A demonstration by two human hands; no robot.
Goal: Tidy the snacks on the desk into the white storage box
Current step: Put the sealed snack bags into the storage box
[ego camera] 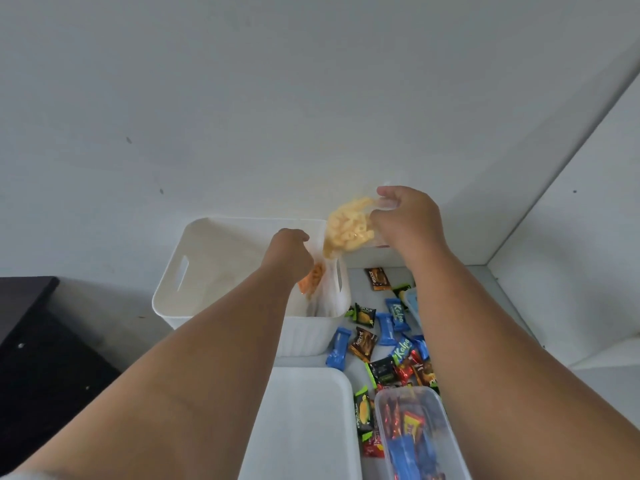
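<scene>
pinches the yellow puff bag [348,225] in the right grip [405,223], right above the white storage box's [166,289] right rim; clasps the orange snack bag [311,278] in the left grip [289,254], low inside the box. risks dropping the puff bag outside, among the wrapped snacks [391,327] on the counter [358,289], if released before clearing the rim.

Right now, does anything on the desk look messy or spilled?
Yes: small wrapped snacks lie scattered on the desk right of the white storage box, pointing every way, some overlapping. The two clear bags, yellow puffs and orange snacks, are held at the box; nothing seems spilled from them.
</scene>
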